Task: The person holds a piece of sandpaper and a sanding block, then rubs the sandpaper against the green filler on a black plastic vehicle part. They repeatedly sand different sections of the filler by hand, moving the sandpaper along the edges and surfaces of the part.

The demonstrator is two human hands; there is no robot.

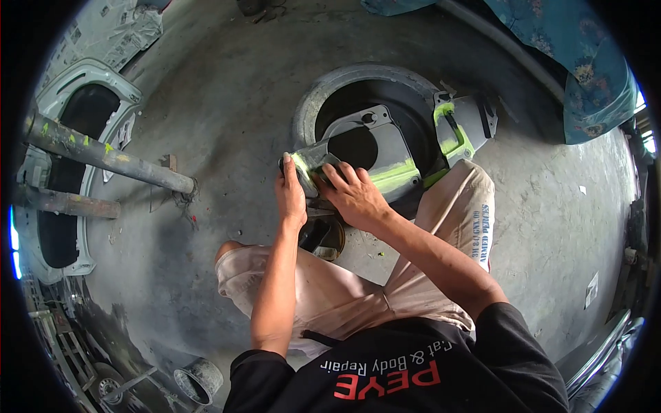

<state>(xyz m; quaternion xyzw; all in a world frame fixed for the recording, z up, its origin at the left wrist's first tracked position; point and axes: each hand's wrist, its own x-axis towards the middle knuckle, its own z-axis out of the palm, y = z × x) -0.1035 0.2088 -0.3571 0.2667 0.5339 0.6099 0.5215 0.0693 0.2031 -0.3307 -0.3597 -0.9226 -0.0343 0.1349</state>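
Head view, from left to right: at the far left a pale car door shell (pixel 82 89) lies flat on the concrete floor (pixel 227 89), and a grey pipe (pixel 103 155) dabbed with green crosses over it. Low on the left a small grey tin (pixel 200 378) stands on the floor. Toward the middle, your left hand (pixel 290 196) has its grip clenched around the near corner of a grey car body panel (pixel 375 148), thumb on top. Just beside it, your right hand (pixel 354 196) lies flat on the same corner, fingers spread and pressing down on a block or pad that you mostly cover, so its kind cannot be told. The panel carries bands of green filler (pixel 396 173) and rests across a tyre (pixel 323 93) lying on the floor, straight ahead of your knees. At the upper right, a blue flowered cloth (pixel 585 62) hangs into view.
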